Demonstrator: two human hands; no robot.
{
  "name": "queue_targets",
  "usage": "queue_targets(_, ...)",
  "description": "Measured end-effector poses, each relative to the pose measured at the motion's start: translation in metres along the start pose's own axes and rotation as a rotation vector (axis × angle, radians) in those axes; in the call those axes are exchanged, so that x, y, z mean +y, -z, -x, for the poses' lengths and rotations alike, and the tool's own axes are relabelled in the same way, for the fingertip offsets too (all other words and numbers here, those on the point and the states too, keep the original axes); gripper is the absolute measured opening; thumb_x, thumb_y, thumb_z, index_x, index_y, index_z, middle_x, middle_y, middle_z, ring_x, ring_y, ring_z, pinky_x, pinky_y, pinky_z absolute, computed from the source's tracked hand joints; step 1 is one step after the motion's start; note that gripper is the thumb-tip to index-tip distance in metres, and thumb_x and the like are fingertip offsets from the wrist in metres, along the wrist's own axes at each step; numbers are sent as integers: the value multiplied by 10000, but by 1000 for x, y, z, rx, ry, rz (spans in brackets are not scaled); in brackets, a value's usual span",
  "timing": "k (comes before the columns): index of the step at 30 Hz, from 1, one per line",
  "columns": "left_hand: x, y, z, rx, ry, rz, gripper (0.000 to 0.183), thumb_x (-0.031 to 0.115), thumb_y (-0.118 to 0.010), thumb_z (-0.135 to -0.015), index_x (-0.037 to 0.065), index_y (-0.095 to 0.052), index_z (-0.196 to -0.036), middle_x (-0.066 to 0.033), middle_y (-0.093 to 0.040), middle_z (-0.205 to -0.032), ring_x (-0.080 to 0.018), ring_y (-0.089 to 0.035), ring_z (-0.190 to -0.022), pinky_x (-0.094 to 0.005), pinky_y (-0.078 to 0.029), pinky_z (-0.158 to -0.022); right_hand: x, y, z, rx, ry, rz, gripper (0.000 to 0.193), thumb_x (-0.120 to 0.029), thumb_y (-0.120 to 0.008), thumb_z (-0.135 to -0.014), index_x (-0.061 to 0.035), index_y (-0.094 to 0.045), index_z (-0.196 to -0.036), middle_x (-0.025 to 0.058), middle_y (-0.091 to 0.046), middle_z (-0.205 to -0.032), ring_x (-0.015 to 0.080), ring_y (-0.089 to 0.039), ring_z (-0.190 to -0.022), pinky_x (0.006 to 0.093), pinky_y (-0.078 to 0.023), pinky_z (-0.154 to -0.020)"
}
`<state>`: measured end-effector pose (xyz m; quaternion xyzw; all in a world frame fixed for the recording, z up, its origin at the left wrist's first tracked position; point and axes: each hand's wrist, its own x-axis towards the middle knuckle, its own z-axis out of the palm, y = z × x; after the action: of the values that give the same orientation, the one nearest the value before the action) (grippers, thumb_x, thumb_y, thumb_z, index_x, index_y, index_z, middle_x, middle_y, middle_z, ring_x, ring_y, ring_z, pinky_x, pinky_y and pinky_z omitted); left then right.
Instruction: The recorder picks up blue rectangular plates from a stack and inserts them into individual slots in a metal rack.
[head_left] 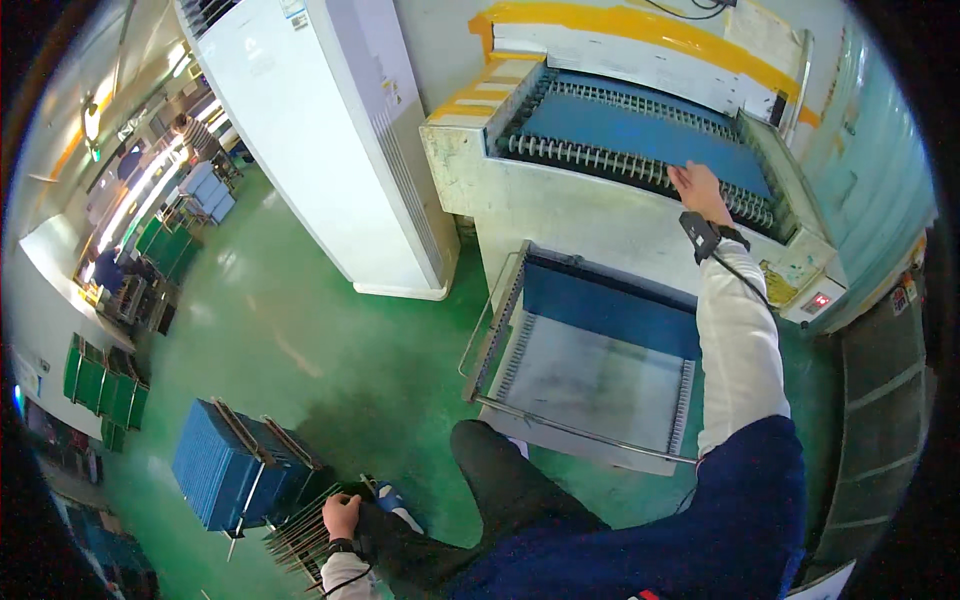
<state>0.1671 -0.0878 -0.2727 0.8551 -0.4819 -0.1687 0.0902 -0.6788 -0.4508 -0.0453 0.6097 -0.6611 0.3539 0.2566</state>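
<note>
My right hand (697,190) reaches over the near row of rollers on a pale machine (600,215). Its fingers stretch out, slightly bent, by the near edge of a flat blue panel (620,130). The panel lies across the rollers; whether my fingertips touch it I cannot tell. Low at the left, my left hand (342,515) is beside my thigh with its fingers curled. Whatever it may hold is hidden. Just beside it are the thin prongs of a rack (300,535). Next to that rack stands a stack of upright blue panels (215,465).
Below the machine, in front of my legs, is a slanted metal-framed rack (600,375) with a blue panel (600,305). A tall white cabinet unit (330,140) stands left of the machine. Green racks (105,385) line the far left. Another person (200,140) is in the distance.
</note>
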Motion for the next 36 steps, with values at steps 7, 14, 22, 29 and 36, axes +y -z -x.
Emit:
queue_targets(7,14,-6,-5,77,-98,-34,369,379,-686,-672,29,-665,-787,-170,-624,-866,-341,-589,-851,-420,-465,-761,7,-14,-27,147,-1061,-1001,349,-159,-625,-818,61,-537,-1075,132,-644,-832,263,-668,-760,335,-526,-673)
queue_targets(14,17,-2,-5,42,-36,-20,363,368,-692,-661,22,-670,-771,-175,-624,-858,-341,-594,-856,-413,-472,-759,-36,-6,-48,-214,-553,192,581,-404,-546,-832,-185,-405,-1351,135,-366,-1397,374,-400,-1226,500,-346,-985)
queue_targets(22,6,-12,-9,-23,74,1,372,372,-696,-648,21,-670,-768,-178,-630,-876,-341,-595,-860,-412,-474,-766,-33,-30,-79,-394,-457,253,625,-528,-461,-848,-232,-356,-1388,126,-223,-1482,407,-291,-1299,529,-225,-1051)
queue_targets(29,-13,-17,-4,-62,139,6,382,367,-694,-646,19,-675,-800,-180,-632,-886,-343,-595,-864,-413,-472,-774,-20,-40,-80,-565,-389,332,548,-545,-397,-877,-173,-499,-1266,147,-452,-1333,380,-421,-1213,553,-266,-1004)
queue_targets(36,26,-7,3,-36,115,-33,352,354,-682,-658,31,-681,-798,-170,-631,-930,-340,-589,-905,-415,-465,-806,-1,-20,-73,-525,-403,346,535,-543,-404,-882,-172,-508,-1253,104,-471,-1308,356,-437,-1203,552,-305,-985)
